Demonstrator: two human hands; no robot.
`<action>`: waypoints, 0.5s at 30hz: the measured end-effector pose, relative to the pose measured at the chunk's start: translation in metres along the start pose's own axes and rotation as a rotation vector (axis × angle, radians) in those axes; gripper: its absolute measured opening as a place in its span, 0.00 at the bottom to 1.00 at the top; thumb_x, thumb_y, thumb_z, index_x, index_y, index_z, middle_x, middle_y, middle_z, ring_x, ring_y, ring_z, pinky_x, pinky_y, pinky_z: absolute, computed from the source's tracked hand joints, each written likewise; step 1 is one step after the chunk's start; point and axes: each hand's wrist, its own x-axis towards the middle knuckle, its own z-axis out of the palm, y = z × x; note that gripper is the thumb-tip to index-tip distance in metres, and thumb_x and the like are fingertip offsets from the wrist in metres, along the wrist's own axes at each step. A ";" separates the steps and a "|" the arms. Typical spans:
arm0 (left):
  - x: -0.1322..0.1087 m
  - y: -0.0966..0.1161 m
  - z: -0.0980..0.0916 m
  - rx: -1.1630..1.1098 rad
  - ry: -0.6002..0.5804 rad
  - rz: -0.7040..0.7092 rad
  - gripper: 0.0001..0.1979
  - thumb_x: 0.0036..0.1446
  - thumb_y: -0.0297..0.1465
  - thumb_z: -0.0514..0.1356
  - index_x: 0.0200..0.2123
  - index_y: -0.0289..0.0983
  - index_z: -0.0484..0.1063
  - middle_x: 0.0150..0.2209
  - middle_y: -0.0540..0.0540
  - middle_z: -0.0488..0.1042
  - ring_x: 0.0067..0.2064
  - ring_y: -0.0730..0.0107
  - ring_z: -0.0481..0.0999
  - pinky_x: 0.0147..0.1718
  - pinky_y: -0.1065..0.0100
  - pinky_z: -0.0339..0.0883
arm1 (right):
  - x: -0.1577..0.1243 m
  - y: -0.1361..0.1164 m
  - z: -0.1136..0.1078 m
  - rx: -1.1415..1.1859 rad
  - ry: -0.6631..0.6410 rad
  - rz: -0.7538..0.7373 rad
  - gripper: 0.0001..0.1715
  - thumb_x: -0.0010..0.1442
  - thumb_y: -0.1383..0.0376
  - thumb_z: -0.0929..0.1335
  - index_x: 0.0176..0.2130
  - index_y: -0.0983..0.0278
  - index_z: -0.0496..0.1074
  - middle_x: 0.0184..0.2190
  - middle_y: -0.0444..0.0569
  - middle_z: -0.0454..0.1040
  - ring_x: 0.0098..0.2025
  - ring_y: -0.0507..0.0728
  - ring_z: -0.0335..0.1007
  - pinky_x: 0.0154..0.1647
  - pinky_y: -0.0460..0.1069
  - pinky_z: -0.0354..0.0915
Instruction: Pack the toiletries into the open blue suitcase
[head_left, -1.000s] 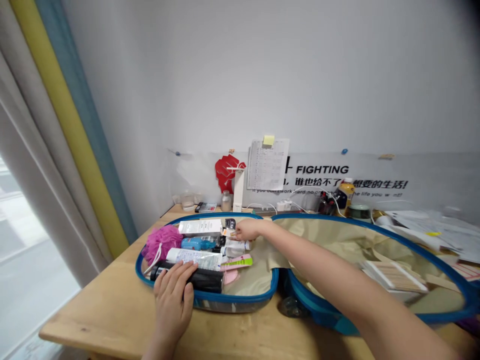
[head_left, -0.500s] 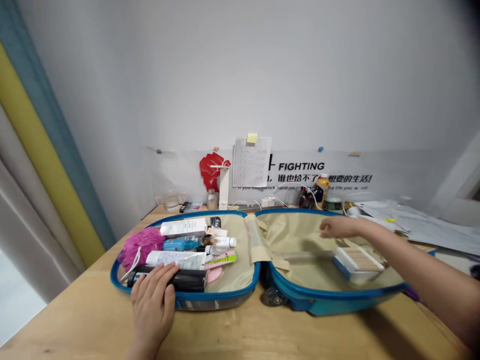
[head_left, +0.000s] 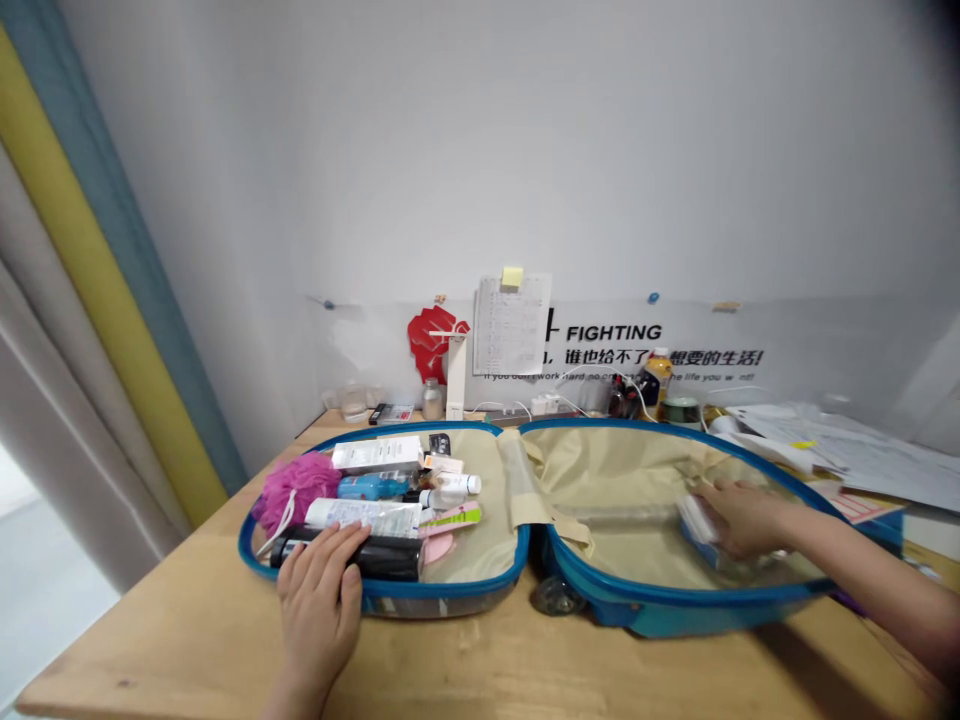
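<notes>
Can pass low through the right suitcase half (head_left: 637, 550) between tan straps (head_left: 574, 529) and right grip (head_left: 739, 515), clearing the blue rim (head_left: 675, 598). Can drop onto bare lining (head_left: 493, 540) beside the pink-and-green item (head_left: 454, 518); farther left, runs into black cylinder (head_left: 394, 559), pink puff (head_left: 298, 490) and left grip (head_left: 322, 590).

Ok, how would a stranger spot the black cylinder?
Find the open blue suitcase on the wooden table. In its left half, along the front rim, lies the black cylinder, partly hidden by the left hand. Unlike the white tube behind, it's black.
</notes>
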 end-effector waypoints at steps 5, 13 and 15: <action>0.002 0.001 -0.001 -0.012 0.000 -0.002 0.16 0.61 0.28 0.48 0.49 0.39 0.71 0.45 0.42 0.78 0.51 0.59 0.72 0.57 0.58 0.50 | 0.003 -0.075 -0.053 0.126 0.064 -0.188 0.43 0.43 0.49 0.70 0.55 0.66 0.66 0.50 0.64 0.67 0.47 0.70 0.71 0.48 0.61 0.66; 0.000 0.000 -0.001 -0.039 -0.026 -0.032 0.17 0.61 0.27 0.49 0.49 0.40 0.71 0.47 0.44 0.78 0.53 0.60 0.72 0.57 0.58 0.49 | 0.028 -0.258 -0.072 0.264 0.064 -0.732 0.50 0.42 0.43 0.74 0.58 0.63 0.64 0.54 0.58 0.66 0.54 0.64 0.66 0.56 0.57 0.61; 0.000 0.000 -0.001 -0.041 -0.031 -0.043 0.17 0.60 0.27 0.49 0.49 0.40 0.71 0.47 0.45 0.78 0.53 0.60 0.72 0.58 0.58 0.49 | 0.033 -0.297 -0.065 0.300 0.089 -0.795 0.48 0.43 0.45 0.74 0.57 0.62 0.64 0.54 0.57 0.67 0.54 0.64 0.66 0.55 0.57 0.62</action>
